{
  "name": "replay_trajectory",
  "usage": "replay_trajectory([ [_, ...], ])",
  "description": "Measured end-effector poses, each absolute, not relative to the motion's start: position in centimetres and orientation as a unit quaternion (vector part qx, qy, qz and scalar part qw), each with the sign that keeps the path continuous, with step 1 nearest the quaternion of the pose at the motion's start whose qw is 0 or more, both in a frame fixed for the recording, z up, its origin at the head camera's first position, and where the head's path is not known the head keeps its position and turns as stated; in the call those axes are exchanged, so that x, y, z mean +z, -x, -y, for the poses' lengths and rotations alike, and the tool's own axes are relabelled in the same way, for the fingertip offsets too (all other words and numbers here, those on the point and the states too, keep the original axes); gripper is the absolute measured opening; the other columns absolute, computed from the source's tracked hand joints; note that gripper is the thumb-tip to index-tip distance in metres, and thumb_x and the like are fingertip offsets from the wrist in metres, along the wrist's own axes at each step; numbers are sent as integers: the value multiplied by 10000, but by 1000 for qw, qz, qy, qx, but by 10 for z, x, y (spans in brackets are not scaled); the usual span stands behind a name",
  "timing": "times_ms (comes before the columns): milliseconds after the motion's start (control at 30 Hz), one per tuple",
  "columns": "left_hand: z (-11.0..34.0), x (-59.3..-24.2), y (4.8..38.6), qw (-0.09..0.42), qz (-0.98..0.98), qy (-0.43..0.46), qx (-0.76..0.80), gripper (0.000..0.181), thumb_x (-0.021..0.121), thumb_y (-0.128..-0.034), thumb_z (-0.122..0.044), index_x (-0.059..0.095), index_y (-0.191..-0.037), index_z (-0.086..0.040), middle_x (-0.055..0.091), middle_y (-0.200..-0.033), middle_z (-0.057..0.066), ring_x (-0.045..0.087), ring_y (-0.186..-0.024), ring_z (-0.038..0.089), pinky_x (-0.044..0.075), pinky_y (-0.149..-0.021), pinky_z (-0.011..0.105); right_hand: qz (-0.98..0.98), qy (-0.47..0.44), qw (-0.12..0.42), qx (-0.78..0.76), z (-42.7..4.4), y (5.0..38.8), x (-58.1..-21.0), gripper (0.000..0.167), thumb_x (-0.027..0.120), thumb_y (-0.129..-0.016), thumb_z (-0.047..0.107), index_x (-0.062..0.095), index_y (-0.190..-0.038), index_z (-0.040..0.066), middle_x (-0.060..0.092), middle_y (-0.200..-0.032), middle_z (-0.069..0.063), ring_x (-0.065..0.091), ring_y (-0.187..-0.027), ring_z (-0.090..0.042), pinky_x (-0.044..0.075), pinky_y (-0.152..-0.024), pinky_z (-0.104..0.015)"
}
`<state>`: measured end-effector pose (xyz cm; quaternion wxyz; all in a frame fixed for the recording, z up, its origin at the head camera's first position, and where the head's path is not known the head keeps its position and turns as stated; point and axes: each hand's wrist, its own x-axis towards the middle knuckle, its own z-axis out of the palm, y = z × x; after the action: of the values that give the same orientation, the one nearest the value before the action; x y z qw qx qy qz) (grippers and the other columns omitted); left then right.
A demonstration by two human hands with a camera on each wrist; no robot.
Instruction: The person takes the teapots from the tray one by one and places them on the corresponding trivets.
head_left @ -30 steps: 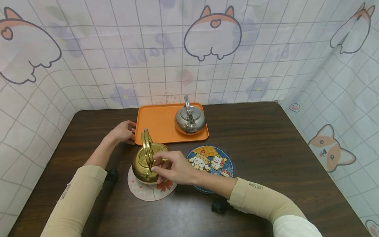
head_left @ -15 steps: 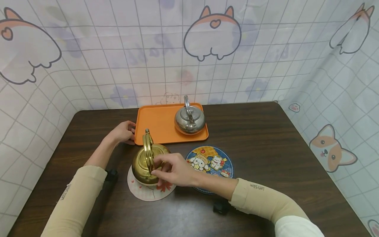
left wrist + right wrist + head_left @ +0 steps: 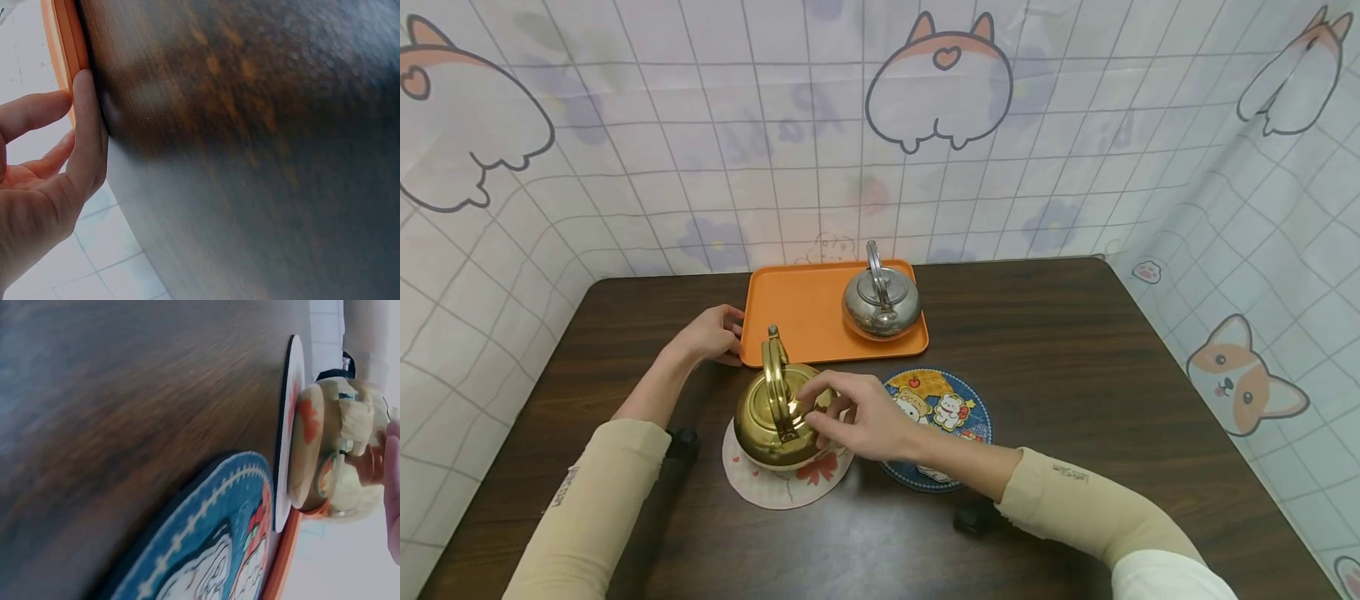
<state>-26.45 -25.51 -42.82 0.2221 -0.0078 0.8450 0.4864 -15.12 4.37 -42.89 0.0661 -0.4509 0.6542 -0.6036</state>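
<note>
Gold kettle (image 3: 781, 417) on round mat (image 3: 778, 493)

A hand could pass over the dark table (image 3: 1075, 367) right of the blue mat (image 3: 951, 404); leftward, the right hand (image 3: 861, 417) and the gold kettle (image 3: 756, 429), handle (image 3: 772, 371) raised, obstruct; the silver kettle (image 3: 887, 312) blocks the right end of the orange tray (image 3: 801, 308)

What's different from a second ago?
The right hand has let go of the handle of the gold kettle and moved slightly right. The left hand stays at the edge of the orange tray; the silver kettle remains on it, the gold one on the pink mat.
</note>
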Motion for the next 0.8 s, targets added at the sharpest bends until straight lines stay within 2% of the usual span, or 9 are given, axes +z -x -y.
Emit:
replay_trajectory([
  [200,255,-429,264,222,-845,9,487,707,553,-899,158,226,-1526,142,462,-1309,336,667,-945,316,631,-766,387,-676,434,45,-594,-53,153,-428,219,610,-992,-6,625,-1211,0,660,-1115,-147,722,-711,-211,552,-452,-320],
  [400,256,-429,264,222,-844,2,487,717,555,-904,150,210,-1533,143,467,-1319,345,671,-954,322,630,-777,403,-692,428,9,-581,-64,147,-404,208,594,-945,-124,599,-1150,-89,643,-1056,-252,693,-718,-363,579,-533,-331],
  [467,256,-428,263,222,-845,2,487,720,558,-907,148,206,-1535,142,472,-1318,345,671,-958,328,629,-776,409,-701,424,-8,-574,-66,151,-405,223,605,-933,-138,607,-1150,-85,645,-1064,-260,687,-732,-382,561,-530,-313],
  [633,256,-428,263,221,-846,3,486,726,563,-912,144,200,-1540,139,471,-1318,346,666,-975,353,629,-778,419,-722,400,-28,-564,-74,168,-424,320,648,-949,-79,592,-1257,-11,616,-1204,-188,706,-794,-305,547,-491,-300],
  [800,256,-429,263,220,-845,7,487,718,562,-914,141,209,-1540,135,468,-1322,344,663,-981,353,628,-785,417,-736,376,-28,-562,-84,178,-425,364,661,-972,-6,564,-1318,53,594,-1262,-118,711,-796,-228,561,-492,-325],
])
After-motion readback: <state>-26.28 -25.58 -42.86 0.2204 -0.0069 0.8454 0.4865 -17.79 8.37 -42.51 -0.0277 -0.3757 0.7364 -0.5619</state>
